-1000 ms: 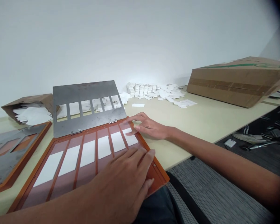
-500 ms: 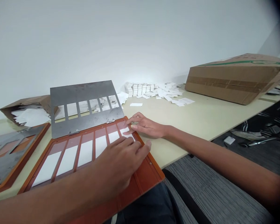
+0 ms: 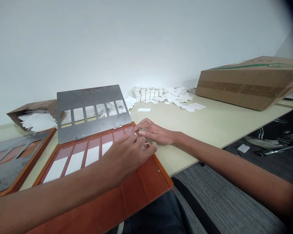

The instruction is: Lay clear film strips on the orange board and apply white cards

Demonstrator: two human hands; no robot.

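Observation:
An orange-brown tray (image 3: pixel 146 185) with a row of long slots lies tilted at the table's edge. White cards (image 3: pixel 56 169) fill the lower part of several slots, below strips of pinkish film. My left hand (image 3: pixel 127 154) reaches across the tray, fingers bent down over the rightmost slots; whatever is under the fingertips is hidden. Beside it, my right hand (image 3: pixel 157 132) rests at the tray's upper right corner, thumb and forefinger slightly apart and extended toward the same slot. A hinged grey metal plate (image 3: pixel 88 97) with rectangular windows stands raised along the tray's far side.
Another tray with a closed metal plate (image 3: pixel 8 169) lies left. Behind it, a cardboard box (image 3: pixel 36 105) on its side holds white papers. Stacked white cards (image 3: pixel 148 93) and loose ones (image 3: pixel 178 96) lie near the wall. A large carton (image 3: pixel 239 86) stands right; a single card (image 3: pixel 144 110) lies mid-table.
My left hand has shifted slightly up toward my right hand, covering the white card in the rightmost slot. The right hand has barely moved. The whole view has shifted a little.

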